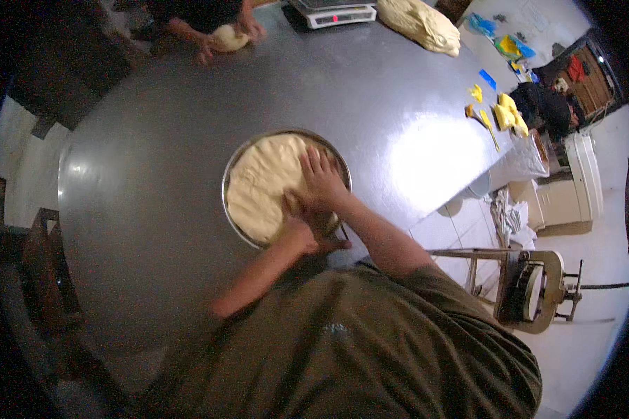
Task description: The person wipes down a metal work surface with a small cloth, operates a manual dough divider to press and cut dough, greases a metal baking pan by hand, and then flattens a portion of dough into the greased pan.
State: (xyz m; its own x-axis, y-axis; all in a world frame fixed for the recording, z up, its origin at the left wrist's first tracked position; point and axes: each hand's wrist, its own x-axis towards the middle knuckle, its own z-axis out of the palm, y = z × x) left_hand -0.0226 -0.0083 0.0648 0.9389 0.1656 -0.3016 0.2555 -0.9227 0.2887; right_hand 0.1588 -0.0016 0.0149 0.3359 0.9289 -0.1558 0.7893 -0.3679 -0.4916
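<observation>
A round metal pan (225,190) sits on the table close in front of me, with pale dough (258,185) spread across most of it. The dough's surface is uneven, marked with dents and ridges. My right hand (321,180) lies on the dough's right side, its fingers stretched forward and the palm down. Below it, my left hand (309,239) is at the pan's near right rim. That hand is smeared and partly shaded, so how its fingers are set does not show clearly. Dough at the pan's lower right is hidden by both hands.
Across the metal table (154,160), another person's hands (248,31) hold a dough ball (229,39). A scale (339,15) and a large dough mass (423,26) stand at the far edge. Yellow pieces (510,115) lie right; a metal-framed device (538,290) stands beyond the edge.
</observation>
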